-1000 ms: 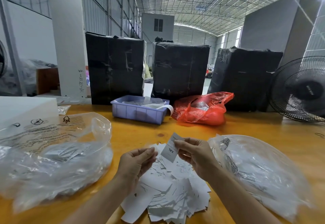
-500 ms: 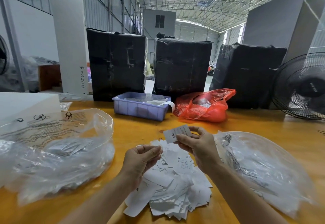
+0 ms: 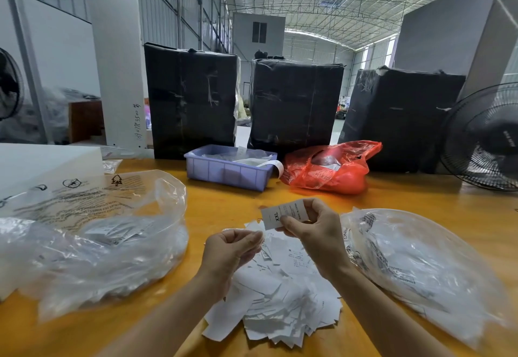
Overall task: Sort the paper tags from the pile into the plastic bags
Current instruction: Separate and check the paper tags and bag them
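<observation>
A tag (image 3: pixel 283 214) is being pinched by the right hand (image 3: pixel 314 230) above the pile (image 3: pixel 280 300); the left hand (image 3: pixel 229 253) is being held loosely curled beside it, gripping nothing.

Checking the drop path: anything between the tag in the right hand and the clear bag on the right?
Nothing visible. The right hand pinches the tag above the pile; the bag lies just right of it, only bare table around.

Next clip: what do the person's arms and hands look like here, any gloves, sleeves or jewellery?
Both forearms are bare up to the frame edge, with no sleeves in view. The left hand and right hand wear no gloves, and no rings, watch or bracelets show.
</observation>
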{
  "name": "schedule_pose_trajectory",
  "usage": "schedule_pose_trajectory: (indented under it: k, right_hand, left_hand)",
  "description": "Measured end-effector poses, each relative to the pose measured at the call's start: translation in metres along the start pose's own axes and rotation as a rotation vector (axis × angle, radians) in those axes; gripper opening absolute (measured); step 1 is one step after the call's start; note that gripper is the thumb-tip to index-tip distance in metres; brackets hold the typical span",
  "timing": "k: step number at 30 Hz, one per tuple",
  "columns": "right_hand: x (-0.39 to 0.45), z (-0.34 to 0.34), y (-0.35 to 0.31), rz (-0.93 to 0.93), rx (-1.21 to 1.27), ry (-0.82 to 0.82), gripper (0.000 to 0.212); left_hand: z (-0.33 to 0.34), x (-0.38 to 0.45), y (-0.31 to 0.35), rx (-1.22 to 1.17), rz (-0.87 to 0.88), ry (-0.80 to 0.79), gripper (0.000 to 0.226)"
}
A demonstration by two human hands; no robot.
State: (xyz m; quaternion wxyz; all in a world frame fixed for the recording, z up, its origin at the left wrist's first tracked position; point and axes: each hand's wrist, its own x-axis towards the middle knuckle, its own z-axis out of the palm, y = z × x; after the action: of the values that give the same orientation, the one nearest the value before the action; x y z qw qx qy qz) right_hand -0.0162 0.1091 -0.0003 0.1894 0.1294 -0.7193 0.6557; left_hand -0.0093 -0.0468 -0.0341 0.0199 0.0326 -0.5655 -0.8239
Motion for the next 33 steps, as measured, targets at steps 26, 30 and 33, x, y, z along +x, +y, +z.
schedule_pose_trajectory:
  k: [26, 30, 33]
  right_hand:
    - [-0.0028, 0.0032, 0.0056, -0.163, -0.249, 0.048, 0.019]
    - [-0.0012, 0.0025, 0.0049, -0.208, -0.224, 0.083, 0.021]
    - [-0.0019, 0.0023, 0.0053, -0.222, -0.229, 0.077, 0.022]
  left_hand:
    - [0.0023, -0.0041, 0.0033, 0.031, -0.038, -0.07, 0.015]
    - [0.0034, -0.0061, 0.0042, 0.03, -0.045, -0.092, 0.021]
    - [0.0033, -0.0068, 0.0047, 0.05, -0.053, -0.103, 0.023]
